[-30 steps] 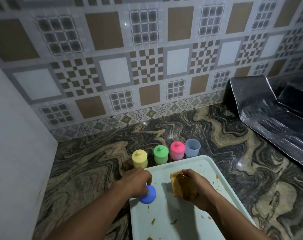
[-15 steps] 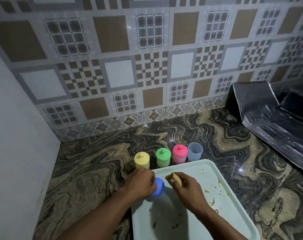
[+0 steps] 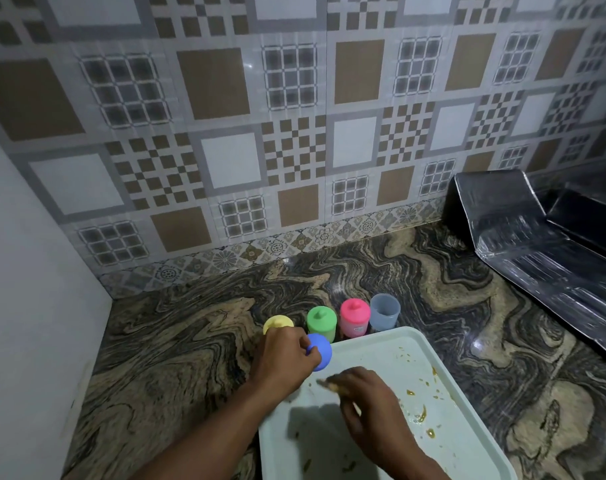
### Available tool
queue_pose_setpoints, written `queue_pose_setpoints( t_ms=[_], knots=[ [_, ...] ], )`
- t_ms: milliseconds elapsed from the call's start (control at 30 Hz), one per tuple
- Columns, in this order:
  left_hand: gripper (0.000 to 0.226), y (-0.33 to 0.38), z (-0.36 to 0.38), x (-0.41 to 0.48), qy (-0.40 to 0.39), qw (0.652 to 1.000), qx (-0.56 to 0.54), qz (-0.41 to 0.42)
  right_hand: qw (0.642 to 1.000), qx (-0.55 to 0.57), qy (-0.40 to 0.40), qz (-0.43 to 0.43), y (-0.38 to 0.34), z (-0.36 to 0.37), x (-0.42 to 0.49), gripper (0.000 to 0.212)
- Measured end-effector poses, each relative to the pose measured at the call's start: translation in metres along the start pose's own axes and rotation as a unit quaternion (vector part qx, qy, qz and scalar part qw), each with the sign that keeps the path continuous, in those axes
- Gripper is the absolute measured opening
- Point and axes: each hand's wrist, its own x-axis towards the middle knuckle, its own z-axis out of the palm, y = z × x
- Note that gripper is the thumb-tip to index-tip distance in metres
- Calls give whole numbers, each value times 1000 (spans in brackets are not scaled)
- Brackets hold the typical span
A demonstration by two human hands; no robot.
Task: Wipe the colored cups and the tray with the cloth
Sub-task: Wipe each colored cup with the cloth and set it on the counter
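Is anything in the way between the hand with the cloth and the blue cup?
No, nothing visible is. The right hand holds the cloth close beside the blue cup, which the left hand grips. Only a bare strip of the tray shows between cloth and cup.

Cups x5: yellow [image 3: 277,322], green [image 3: 321,320], pink [image 3: 354,315], grey [image 3: 384,311], blue [image 3: 321,351]. Tray [image 3: 374,351] x1. Cloth [image 3: 329,384] x1. Hands x2: L [image 3: 280,362], R [image 3: 367,393].
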Motion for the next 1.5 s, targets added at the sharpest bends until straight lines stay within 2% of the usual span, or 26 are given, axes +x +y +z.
queue_pose_setpoints(
  t_ms=[67,100,133,167,200,233,267,367,500,600,633,667,733,800,900,1033,1100,1167,1367,1433,1500],
  knots=[
    [19,4,-2,0,14,1000,-19,-10,971,132,91,175,-7,-8,7,30],
    [17,7,-3,0,17,999,-27,-15,939,198,112,258,-10,-13,15,23],
    [15,9,-4,0,19,999,-34,-19,894,279,116,331,-11,-17,23,17],
    [14,12,-3,-1,22,999,-41,-23,839,366,109,388,-14,-21,31,21],
    [14,15,-2,-1,24,998,-50,-24,792,433,96,419,-17,-24,38,28],
    [16,17,1,-2,25,998,-62,-22,765,474,83,428,-20,-26,43,36],
    [17,21,3,-3,25,997,-75,-17,754,497,72,425,-23,-27,47,41],
    [19,34,10,-8,34,995,-92,2,764,506,68,394,-31,-19,51,37],
    [27,40,8,-8,53,995,-72,49,820,451,71,346,-28,-21,50,29],
    [31,32,0,5,89,990,-66,92,866,392,7,310,-25,-36,53,23],
    [28,28,-5,14,80,990,-75,89,876,377,-23,301,-25,-40,55,23],
    [25,27,-11,22,38,992,-98,71,881,367,-52,293,-26,-45,57,23],
    [21,27,-22,35,-119,983,-136,28,880,368,-102,283,-30,-54,60,23],
    [22,27,-30,41,-248,958,-140,20,877,368,-140,275,-33,-61,64,23],
    [21,28,-35,44,-320,928,-192,10,875,370,-148,274,-34,-65,66,21],
    [24,33,-40,42,-362,907,-213,-10,869,377,-130,295,-30,-69,67,11],
    [29,34,-41,41,-384,904,-186,-17,862,388,-137,296,-28,-70,67,16],
    [35,35,-41,41,-388,896,-216,-12,849,419,-124,297,-26,-70,67,24],
    [26,38,-20,34,-270,871,-406,-51,816,491,-21,303,-25,-67,69,27],
    [27,37,-13,31,-257,877,-402,-50,817,487,3,308,-23,-63,66,29],
    [36,38,-16,30,-282,881,-373,-63,826,473,-8,307,-21,-64,62,31]
  ],
)
